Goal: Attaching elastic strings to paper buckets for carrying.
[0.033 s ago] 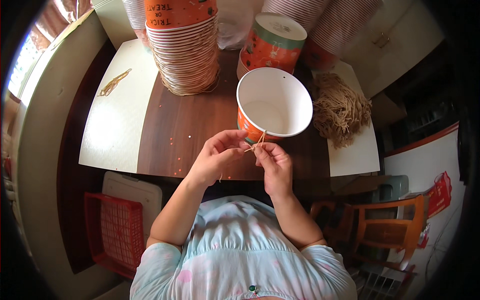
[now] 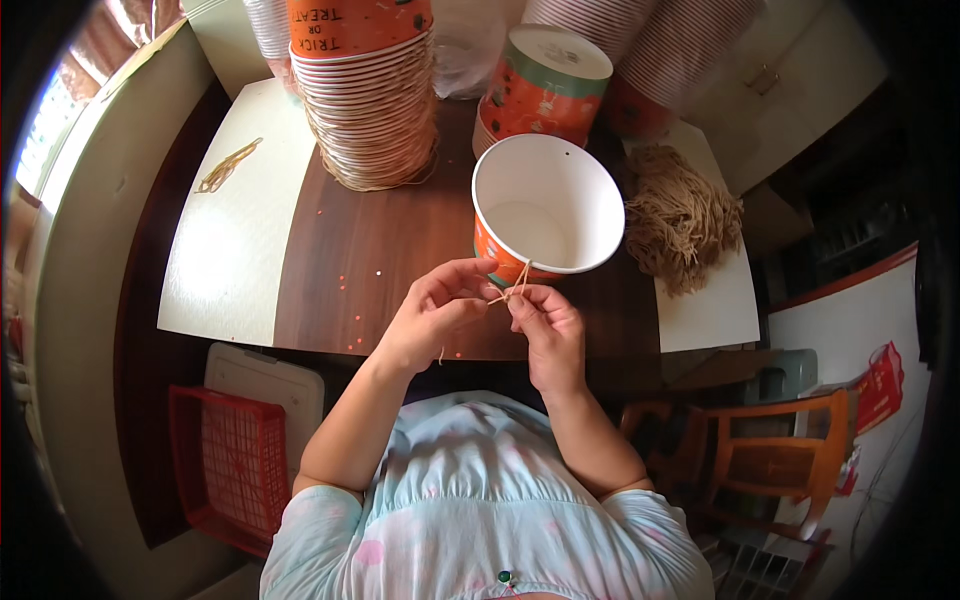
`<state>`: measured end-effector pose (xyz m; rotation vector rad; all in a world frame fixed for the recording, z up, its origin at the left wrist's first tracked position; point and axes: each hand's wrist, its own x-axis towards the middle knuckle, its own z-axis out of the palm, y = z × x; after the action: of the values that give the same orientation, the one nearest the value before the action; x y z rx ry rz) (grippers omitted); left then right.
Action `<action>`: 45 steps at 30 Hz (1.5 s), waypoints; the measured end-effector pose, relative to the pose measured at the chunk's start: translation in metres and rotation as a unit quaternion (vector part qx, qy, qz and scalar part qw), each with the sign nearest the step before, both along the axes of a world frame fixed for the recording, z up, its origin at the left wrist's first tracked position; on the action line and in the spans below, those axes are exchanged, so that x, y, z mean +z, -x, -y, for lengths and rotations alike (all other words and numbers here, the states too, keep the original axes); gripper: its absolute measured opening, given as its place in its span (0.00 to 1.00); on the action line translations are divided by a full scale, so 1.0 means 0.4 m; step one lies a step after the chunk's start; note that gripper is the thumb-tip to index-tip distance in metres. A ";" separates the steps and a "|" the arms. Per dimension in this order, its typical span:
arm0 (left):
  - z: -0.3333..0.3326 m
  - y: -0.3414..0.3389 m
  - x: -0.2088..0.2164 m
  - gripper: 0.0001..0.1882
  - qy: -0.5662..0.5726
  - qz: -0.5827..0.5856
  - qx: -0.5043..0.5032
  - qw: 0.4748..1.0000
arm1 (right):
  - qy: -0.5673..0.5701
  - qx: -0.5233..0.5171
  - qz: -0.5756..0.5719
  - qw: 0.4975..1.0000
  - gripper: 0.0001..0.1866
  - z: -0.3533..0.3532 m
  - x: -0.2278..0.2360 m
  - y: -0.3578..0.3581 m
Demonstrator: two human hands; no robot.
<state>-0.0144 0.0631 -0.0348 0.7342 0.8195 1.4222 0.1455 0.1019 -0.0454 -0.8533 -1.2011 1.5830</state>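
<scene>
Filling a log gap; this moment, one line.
left hand: at cord; right hand: pinching cord; bucket: mouth up; cord bundle: right of bucket

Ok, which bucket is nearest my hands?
The single bucket with its open white inside showing and string at its near rim; the stacked buckets are farther back.

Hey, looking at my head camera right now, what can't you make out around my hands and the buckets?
All in the head view:
Cord: whether it is knotted; left hand and right hand partly hide it.
Open bucket: its far outer side, hidden by its own wall.
Tall bucket stack: its full extent, cut off by the upper edge.
Orange specks: too small to identify.
</scene>
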 end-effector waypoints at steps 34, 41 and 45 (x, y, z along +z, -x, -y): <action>0.008 0.010 0.047 0.08 0.016 -0.269 0.022 0.963 | -0.037 0.004 0.066 0.997 0.10 -0.004 0.039 -0.028; 0.008 0.007 0.049 0.07 0.011 -0.243 0.011 0.970 | 0.013 0.077 0.019 0.997 0.07 0.002 0.040 -0.017; 0.009 -0.001 0.038 0.07 -0.017 -0.202 0.027 0.979 | -0.005 0.050 0.053 0.997 0.07 0.000 0.034 0.002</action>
<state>-0.0139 0.0597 -0.0195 1.0555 1.1363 1.3553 0.1446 0.1018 -0.0319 -0.8924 -1.3455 1.6263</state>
